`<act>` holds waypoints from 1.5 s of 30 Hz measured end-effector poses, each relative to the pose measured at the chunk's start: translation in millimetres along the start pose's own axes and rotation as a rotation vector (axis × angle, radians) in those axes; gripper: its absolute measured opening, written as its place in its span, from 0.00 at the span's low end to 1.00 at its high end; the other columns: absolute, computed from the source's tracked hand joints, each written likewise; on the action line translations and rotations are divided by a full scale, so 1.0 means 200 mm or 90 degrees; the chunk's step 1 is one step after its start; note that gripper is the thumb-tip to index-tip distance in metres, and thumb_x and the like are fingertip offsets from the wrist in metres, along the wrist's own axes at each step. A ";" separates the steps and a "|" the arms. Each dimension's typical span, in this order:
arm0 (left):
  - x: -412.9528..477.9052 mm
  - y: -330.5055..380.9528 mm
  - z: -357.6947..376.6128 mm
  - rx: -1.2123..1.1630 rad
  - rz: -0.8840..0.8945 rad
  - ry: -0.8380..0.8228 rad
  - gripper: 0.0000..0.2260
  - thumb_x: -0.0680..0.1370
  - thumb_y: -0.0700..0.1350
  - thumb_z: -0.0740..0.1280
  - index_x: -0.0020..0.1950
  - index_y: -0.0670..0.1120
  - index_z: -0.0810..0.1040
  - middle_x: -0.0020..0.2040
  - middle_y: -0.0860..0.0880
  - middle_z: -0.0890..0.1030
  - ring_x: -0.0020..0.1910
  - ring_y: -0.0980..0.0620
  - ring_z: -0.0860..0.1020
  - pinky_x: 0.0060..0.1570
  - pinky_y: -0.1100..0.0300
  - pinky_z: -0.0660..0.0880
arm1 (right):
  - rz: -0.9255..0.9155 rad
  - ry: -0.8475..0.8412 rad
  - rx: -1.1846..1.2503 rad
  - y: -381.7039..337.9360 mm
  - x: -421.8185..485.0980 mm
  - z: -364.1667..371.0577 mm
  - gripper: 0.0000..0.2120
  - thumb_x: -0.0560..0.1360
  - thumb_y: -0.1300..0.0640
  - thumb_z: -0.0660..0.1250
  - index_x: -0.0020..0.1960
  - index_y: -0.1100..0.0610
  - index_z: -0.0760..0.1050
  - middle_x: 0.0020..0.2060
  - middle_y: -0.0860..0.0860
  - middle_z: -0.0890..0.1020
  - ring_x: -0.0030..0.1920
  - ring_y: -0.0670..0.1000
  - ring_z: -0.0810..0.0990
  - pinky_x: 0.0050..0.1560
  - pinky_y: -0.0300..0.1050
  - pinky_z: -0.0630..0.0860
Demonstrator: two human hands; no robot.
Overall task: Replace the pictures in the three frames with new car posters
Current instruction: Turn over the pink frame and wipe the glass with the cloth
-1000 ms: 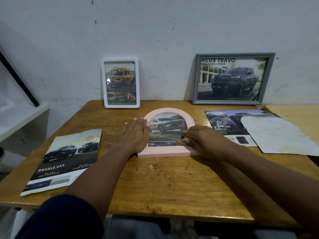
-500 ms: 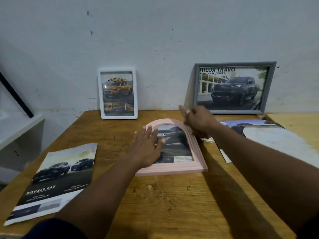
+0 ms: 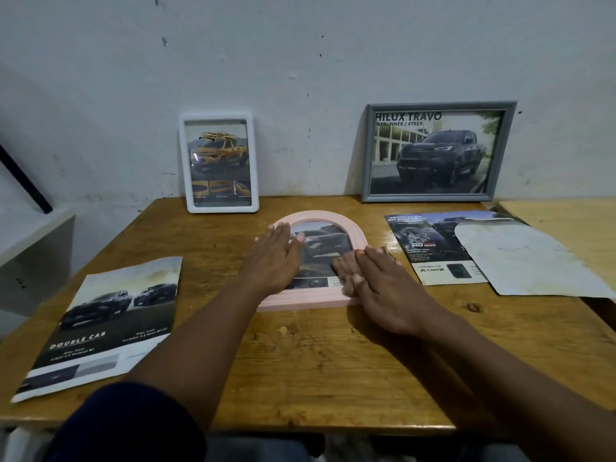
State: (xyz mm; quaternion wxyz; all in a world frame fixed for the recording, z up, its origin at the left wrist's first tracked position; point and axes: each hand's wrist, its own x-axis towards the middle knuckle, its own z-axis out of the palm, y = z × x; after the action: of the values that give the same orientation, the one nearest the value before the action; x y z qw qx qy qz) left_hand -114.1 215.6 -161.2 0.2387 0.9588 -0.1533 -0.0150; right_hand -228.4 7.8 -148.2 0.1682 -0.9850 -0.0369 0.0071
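The poster (image 3: 433,155) in the grey frame (image 3: 430,197), upper right, reads "HILUX TRAVO" in large capitals along its top, with "PRERUNNER / 4TREX" in smaller type just below; the loose poster (image 3: 100,325) at lower left on the desk (image 3: 333,361) carries "DOUBLE CAB" in white, the lines beneath it too small to read; the brochure (image 3: 430,248) at centre right shows "GD" and a "4TREX" logo, its heading blurred; the print (image 3: 335,281) inside the pink frame (image 3: 353,228) is illegible.
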 end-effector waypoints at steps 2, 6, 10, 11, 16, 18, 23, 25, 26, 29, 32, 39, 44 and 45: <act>-0.01 0.00 0.00 -0.016 -0.006 0.002 0.30 0.85 0.62 0.42 0.84 0.48 0.51 0.84 0.50 0.50 0.82 0.52 0.45 0.78 0.50 0.42 | -0.007 0.012 -0.041 -0.04 -0.09 0.03 0.32 0.82 0.42 0.41 0.81 0.56 0.46 0.81 0.54 0.48 0.80 0.52 0.41 0.77 0.50 0.40; -0.02 0.01 0.00 -0.036 -0.022 -0.013 0.30 0.85 0.62 0.42 0.84 0.48 0.51 0.84 0.50 0.50 0.82 0.52 0.45 0.77 0.52 0.42 | -0.051 0.036 -0.128 -0.18 -0.16 0.10 0.40 0.75 0.39 0.31 0.81 0.59 0.45 0.80 0.57 0.47 0.80 0.55 0.39 0.78 0.54 0.38; -0.03 0.05 -0.04 -0.128 -0.040 -0.020 0.28 0.86 0.60 0.44 0.84 0.49 0.52 0.84 0.51 0.50 0.82 0.51 0.48 0.79 0.51 0.44 | -0.093 0.004 -0.119 -0.34 -0.08 0.16 0.35 0.80 0.41 0.40 0.81 0.59 0.44 0.80 0.58 0.45 0.80 0.55 0.39 0.78 0.55 0.39; -0.02 0.06 -0.05 -0.181 -0.067 -0.038 0.29 0.85 0.62 0.45 0.83 0.50 0.53 0.83 0.51 0.52 0.82 0.49 0.51 0.79 0.48 0.48 | -0.106 -0.006 -0.103 -0.37 -0.06 0.16 0.34 0.81 0.42 0.41 0.81 0.59 0.43 0.80 0.57 0.45 0.80 0.54 0.38 0.78 0.55 0.39; 0.07 -0.09 -0.04 -0.452 -0.176 -0.083 0.49 0.60 0.86 0.53 0.71 0.59 0.74 0.73 0.48 0.75 0.69 0.42 0.76 0.67 0.40 0.71 | -0.095 -0.006 0.266 -0.36 -0.03 0.01 0.23 0.85 0.49 0.49 0.78 0.52 0.57 0.78 0.53 0.61 0.75 0.50 0.60 0.75 0.52 0.57; -0.06 0.02 -0.13 -0.372 -0.113 -0.013 0.38 0.71 0.80 0.53 0.74 0.60 0.71 0.78 0.49 0.68 0.76 0.44 0.67 0.71 0.38 0.66 | -0.050 0.103 0.346 -0.28 0.01 -0.10 0.19 0.85 0.53 0.51 0.75 0.53 0.65 0.71 0.54 0.71 0.63 0.47 0.69 0.65 0.48 0.70; -0.36 0.15 -0.08 -0.056 0.123 0.016 0.33 0.80 0.68 0.58 0.82 0.58 0.55 0.83 0.53 0.55 0.81 0.50 0.54 0.77 0.45 0.55 | -0.002 0.092 0.225 -0.09 0.20 -0.10 0.22 0.84 0.49 0.49 0.73 0.58 0.65 0.70 0.57 0.71 0.67 0.56 0.70 0.67 0.56 0.69; -0.41 0.14 -0.02 0.098 0.189 -0.019 0.32 0.81 0.68 0.54 0.82 0.58 0.54 0.83 0.52 0.54 0.81 0.52 0.50 0.77 0.52 0.47 | -0.008 0.051 0.179 -0.05 0.22 -0.02 0.25 0.84 0.46 0.47 0.77 0.56 0.61 0.76 0.58 0.64 0.77 0.57 0.59 0.75 0.60 0.58; -0.42 0.13 0.00 0.143 0.209 -0.022 0.30 0.82 0.67 0.53 0.82 0.59 0.54 0.83 0.52 0.55 0.82 0.52 0.50 0.77 0.54 0.45 | -0.007 0.046 0.169 -0.04 0.23 0.01 0.25 0.85 0.46 0.46 0.78 0.56 0.58 0.78 0.57 0.60 0.79 0.55 0.54 0.77 0.59 0.54; -0.45 0.08 -0.01 0.173 0.209 0.007 0.27 0.83 0.65 0.50 0.81 0.59 0.59 0.81 0.52 0.61 0.81 0.52 0.55 0.77 0.54 0.48 | -0.008 0.063 0.149 -0.02 0.23 0.03 0.26 0.85 0.46 0.46 0.79 0.56 0.56 0.79 0.56 0.57 0.80 0.53 0.50 0.78 0.56 0.51; -0.50 -0.02 -0.04 0.182 0.180 0.032 0.27 0.83 0.64 0.48 0.80 0.57 0.62 0.80 0.52 0.64 0.80 0.52 0.58 0.78 0.51 0.53 | -0.026 0.058 0.109 0.00 0.24 0.06 0.27 0.84 0.44 0.46 0.79 0.56 0.57 0.79 0.56 0.57 0.80 0.53 0.50 0.78 0.56 0.51; -0.43 -0.07 -0.11 0.158 0.021 0.018 0.26 0.86 0.58 0.47 0.83 0.52 0.54 0.82 0.48 0.59 0.81 0.49 0.54 0.78 0.51 0.51 | -0.039 0.046 0.072 0.01 0.27 0.07 0.27 0.84 0.45 0.47 0.79 0.56 0.57 0.80 0.56 0.55 0.80 0.53 0.48 0.79 0.53 0.49; -0.22 -0.03 -0.11 0.123 -0.078 -0.054 0.28 0.86 0.57 0.46 0.84 0.47 0.45 0.84 0.46 0.50 0.82 0.46 0.48 0.79 0.47 0.47 | -0.047 0.045 0.064 0.01 0.26 0.09 0.28 0.84 0.44 0.47 0.79 0.57 0.56 0.80 0.55 0.55 0.80 0.53 0.47 0.79 0.52 0.49; -0.17 -0.03 -0.11 0.116 -0.091 -0.056 0.28 0.86 0.57 0.46 0.84 0.47 0.45 0.84 0.45 0.49 0.82 0.46 0.47 0.79 0.47 0.47 | -0.047 0.045 0.062 0.01 0.25 0.09 0.28 0.84 0.44 0.47 0.79 0.57 0.56 0.80 0.55 0.55 0.80 0.53 0.47 0.79 0.51 0.49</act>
State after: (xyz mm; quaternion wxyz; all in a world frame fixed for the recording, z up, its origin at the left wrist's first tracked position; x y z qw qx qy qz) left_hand -142.0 240.9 -146.6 0.1417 0.9835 -0.0958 -0.0596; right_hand -178.5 16.5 -166.0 0.2170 -0.9734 -0.0667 -0.0319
